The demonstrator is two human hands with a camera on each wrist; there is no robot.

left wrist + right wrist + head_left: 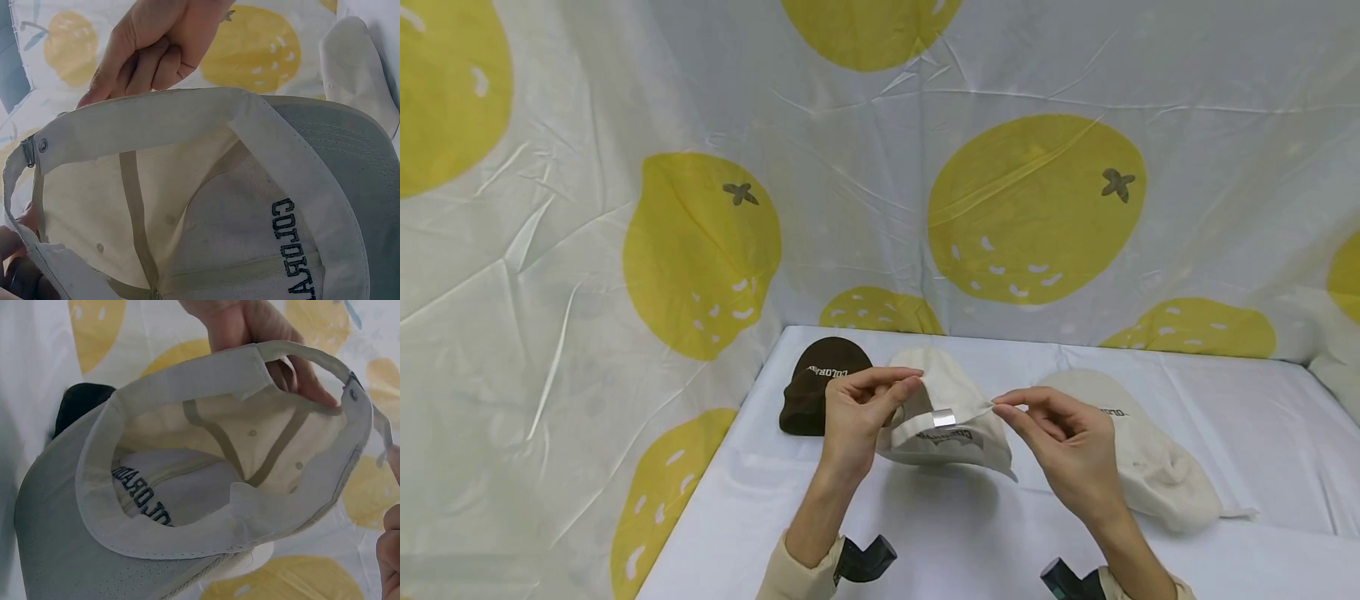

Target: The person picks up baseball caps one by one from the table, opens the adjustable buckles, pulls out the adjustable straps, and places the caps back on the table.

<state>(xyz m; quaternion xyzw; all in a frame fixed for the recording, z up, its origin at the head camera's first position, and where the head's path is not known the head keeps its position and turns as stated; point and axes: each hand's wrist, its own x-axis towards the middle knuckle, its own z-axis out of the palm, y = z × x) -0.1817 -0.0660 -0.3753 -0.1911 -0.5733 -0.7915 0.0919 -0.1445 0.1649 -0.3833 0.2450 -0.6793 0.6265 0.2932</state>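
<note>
In the head view, a cream baseball cap [951, 387] with dark lettering is held up above the white table. Its back strap, fitted with a silver buckle [943, 417], faces me. My left hand [865, 417] pinches the cap's back edge at the left, between thumb and forefinger. With thumb and forefinger, my right hand [1067, 446] pinches the thin strap end to the right of the buckle. The inside of the cap [187, 206] fills the left wrist view, its brim to the right. In the right wrist view, the strap [312, 353] arches over the rear opening.
A dark brown cap [820, 392] with light lettering sits at the left on the white table [1262, 433]. Another cream cap [1157, 458] lies at the right, behind my right hand. A lemon-print curtain [865, 208] hangs behind the table and at its left.
</note>
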